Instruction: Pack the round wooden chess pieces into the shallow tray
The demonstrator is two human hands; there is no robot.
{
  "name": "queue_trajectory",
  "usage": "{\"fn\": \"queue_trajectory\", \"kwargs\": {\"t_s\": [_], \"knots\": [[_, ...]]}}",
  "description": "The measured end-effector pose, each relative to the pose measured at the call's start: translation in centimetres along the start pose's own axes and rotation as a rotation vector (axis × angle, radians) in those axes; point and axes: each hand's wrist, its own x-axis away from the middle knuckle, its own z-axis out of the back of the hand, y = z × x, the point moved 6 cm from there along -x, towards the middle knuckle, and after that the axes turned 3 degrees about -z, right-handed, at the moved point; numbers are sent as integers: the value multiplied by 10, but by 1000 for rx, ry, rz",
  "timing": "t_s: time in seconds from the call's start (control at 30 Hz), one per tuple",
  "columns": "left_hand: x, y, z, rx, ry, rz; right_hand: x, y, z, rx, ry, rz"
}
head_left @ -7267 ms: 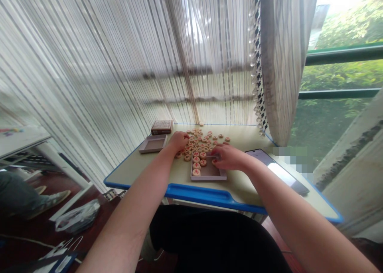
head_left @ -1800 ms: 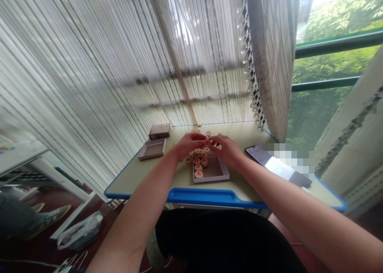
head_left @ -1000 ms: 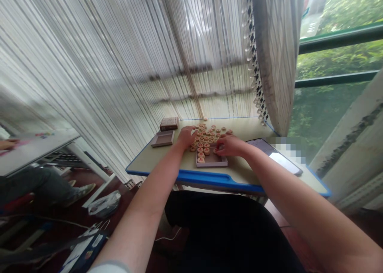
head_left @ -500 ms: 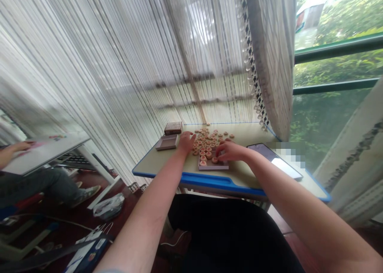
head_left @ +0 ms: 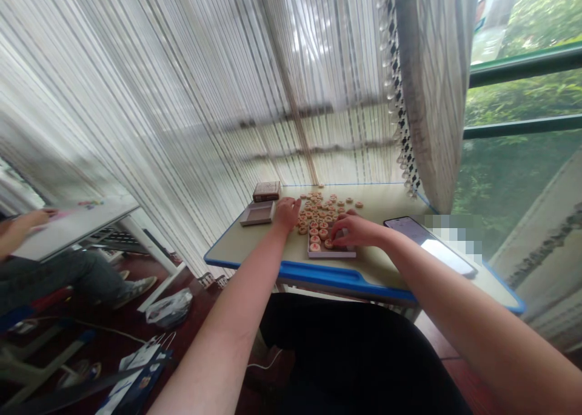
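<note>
Round wooden Chinese chess pieces (head_left: pixel 324 206) lie in a loose heap on the desk. In front of them is a shallow pale box (head_left: pixel 333 255) with red-marked pieces set in rows along its left side. My right hand (head_left: pixel 349 228) reaches into this box, its fingertips on a chess piece (head_left: pixel 328 243) beside the left row. At the heap's left edge rests my left hand (head_left: pixel 287 213), fingers apart and reaching towards the loose pieces; I see nothing held in it. The undersides of both hands are hidden.
An open box half (head_left: pixel 257 215) and a brown patterned box (head_left: pixel 267 190) stand at the desk's back left. A phone (head_left: pixel 427 245) lies on the right. String curtains hang behind. Another person's hand (head_left: pixel 40 218) rests on a white table at far left.
The whole view has shifted slightly, so the desk sits a little further right. My right hand stays at the same piece in the box; my left hand has barely moved beside the heap.
</note>
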Motion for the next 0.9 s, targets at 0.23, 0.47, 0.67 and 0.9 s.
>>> {"fn": "queue_trajectory", "kwargs": {"t_s": [0.23, 0.47, 0.67, 0.9], "knots": [[0, 4, 3, 65, -3, -9, -3, -7, 0, 60, 49, 72], [0, 5, 4, 82, -24, -23, -5, -10, -4, 36, 70, 99], [1, -3, -1, -34, -69, 49, -6, -9, -6, 47, 83, 104], [5, -25, -18, -110, -235, 219, -6, -4, -3, -43, 78, 30]]}}
